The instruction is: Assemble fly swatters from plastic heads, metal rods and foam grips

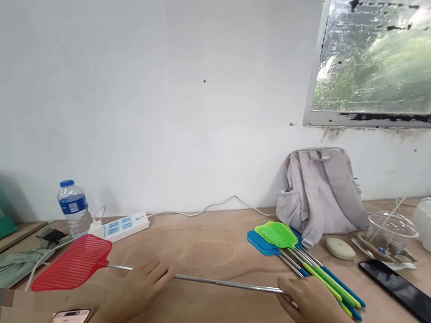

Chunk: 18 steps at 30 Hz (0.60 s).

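Left hand [135, 291] spread over red mesh swatter's [74, 261] extended steel rod, right hand [310, 304] apparently pinching its handle end.

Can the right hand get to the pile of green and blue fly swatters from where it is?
Probably yes. The right hand lies right against the handles of the green and blue fly swatters, with nothing between them, though it grips the red fly swatter's handle.

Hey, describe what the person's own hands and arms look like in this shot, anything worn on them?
Both are bare. The left hand and the right hand show no gloves, rings or watch that can be made out. The right forearm runs off the lower right corner with no sleeve in view; the left wrist likewise shows no sleeve. No markings are visible.
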Available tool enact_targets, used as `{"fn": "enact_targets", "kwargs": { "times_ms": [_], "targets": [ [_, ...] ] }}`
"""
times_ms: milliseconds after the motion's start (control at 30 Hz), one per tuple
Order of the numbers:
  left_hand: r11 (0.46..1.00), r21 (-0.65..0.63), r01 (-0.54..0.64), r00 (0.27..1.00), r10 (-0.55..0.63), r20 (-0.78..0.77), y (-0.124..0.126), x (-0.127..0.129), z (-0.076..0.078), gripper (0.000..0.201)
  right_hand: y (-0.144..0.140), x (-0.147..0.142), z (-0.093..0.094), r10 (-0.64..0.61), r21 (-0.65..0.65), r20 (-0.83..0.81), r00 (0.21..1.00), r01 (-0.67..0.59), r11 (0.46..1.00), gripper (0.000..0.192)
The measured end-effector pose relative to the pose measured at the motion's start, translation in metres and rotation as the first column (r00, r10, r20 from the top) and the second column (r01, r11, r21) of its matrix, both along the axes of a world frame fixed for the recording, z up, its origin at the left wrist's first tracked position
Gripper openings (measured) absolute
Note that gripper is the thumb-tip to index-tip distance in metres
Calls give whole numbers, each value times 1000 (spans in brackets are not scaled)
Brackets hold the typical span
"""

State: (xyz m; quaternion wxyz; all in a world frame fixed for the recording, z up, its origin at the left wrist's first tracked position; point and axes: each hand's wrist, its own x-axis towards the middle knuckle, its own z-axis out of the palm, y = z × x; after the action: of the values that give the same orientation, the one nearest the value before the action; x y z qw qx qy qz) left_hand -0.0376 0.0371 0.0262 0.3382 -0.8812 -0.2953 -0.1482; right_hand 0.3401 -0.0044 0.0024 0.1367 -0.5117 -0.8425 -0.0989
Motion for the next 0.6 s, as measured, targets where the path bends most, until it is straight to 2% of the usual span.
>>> {"fn": "enact_targets", "kwargs": {
  "times_ms": [200, 300, 500, 600],
  "targets": [
    [996, 85, 24, 1000, -26, 18, 3, -19, 11, 33, 5, 25, -3, 13, 18, 13, 1000, -13, 1000, 17],
    [997, 76, 13, 1000, -15, 19, 4, -32, 14, 31, 9, 40, -7, 24, 8, 15, 1000, -24, 1000, 18],
    [997, 76, 21, 1000, -21, 0, 1, -54, 15, 38, 7, 62, -10, -2, 17, 46, 999, 1, 1000, 20],
    [997, 74, 7, 1000, -8, 10, -1, -64, 9, 42, 0, 72, -13, -4, 64, 77, 997, 0, 998, 20]
  ]
}}
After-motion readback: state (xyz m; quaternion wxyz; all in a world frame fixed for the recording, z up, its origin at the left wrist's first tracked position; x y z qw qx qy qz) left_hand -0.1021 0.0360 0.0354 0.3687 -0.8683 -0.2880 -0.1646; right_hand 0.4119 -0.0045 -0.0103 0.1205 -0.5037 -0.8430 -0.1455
